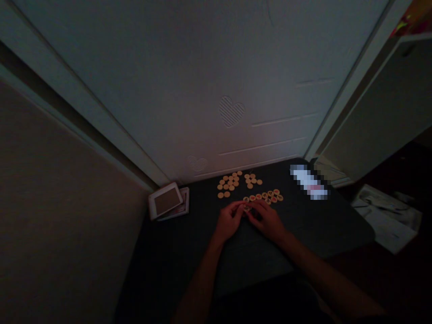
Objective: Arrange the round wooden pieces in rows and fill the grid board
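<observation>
My left hand point(230, 221) and my right hand point(269, 221) meet over the dark table, fingers bent and closed in. Between their fingertips is a round wooden xiangqi piece point(247, 208) with a dark mark on its face; both hands touch it. Just beyond my fingers lie rows of marked xiangqi pieces point(264, 195), some red and some black, face up. Farther back, a group of plain-looking pieces point(231, 178) lies at the left. A smaller plain-looking group point(254, 180) sits to its right. The fingers partly cover the nearest pieces.
At the table's left edge, a white-rimmed box or lid point(165, 201) rests tilted on another flat box point(185, 202). A bright blurred-out object point(308, 182) lies at the right. A white panel point(202, 90) with embossed hearts rises behind the table point(324, 225). A pale box point(388, 218) stands right of it.
</observation>
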`<state>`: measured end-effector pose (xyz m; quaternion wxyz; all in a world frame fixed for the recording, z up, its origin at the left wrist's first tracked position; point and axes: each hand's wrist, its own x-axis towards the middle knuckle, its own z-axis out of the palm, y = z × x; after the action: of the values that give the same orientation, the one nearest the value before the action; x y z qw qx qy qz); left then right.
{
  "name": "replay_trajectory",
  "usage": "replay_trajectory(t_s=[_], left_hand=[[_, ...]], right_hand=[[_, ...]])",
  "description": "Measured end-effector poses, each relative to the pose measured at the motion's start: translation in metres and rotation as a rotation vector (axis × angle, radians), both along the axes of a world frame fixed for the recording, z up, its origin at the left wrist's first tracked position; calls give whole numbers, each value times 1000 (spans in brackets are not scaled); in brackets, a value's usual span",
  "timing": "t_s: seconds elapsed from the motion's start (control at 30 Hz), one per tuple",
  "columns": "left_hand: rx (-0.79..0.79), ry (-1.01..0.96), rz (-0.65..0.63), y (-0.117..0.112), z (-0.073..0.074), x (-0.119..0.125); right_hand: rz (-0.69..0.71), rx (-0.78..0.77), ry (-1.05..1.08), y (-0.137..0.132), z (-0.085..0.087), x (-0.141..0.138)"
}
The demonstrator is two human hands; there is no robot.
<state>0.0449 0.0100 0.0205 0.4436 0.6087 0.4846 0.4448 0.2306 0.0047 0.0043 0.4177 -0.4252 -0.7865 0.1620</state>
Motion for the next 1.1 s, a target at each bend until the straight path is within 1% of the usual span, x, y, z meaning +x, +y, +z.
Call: replay_trajectory(t_s=[0.23, 0.3, 0.5, 0.6, 0.67, 0.7, 0.83, 0.9, 1.0, 1.1], left_hand=[[-3, -62, -33, 0, -1, 4], [-6, -91, 10, 1, -3, 5], [46, -130, 225, 11, -9, -1], [82, -114, 263, 14, -10, -4], [111, -47, 257, 13, -10, -5], [135, 20, 257, 12, -9, -5], [261, 388, 275, 7, -5, -7], [293, 515, 270, 6, -3, -7], [311, 613, 249, 6, -4, -8], [319, 642, 228, 7, -4, -8]], right_hand=[[13, 2, -27, 2, -2, 1], [15, 20, -20, 3, -2, 0], [-29, 85, 3, 3, 2, 0], [-58, 116, -10, 3, 4, 1], [-65, 139, -30, 3, 5, 1], [-57, 147, -44, 4, 6, 2], [4, 163, -91, 4, 4, 3], [2, 167, -106, 4, 2, 3], [-12, 169, -129, 4, 0, 2], [-11, 162, -143, 4, -1, 2]])
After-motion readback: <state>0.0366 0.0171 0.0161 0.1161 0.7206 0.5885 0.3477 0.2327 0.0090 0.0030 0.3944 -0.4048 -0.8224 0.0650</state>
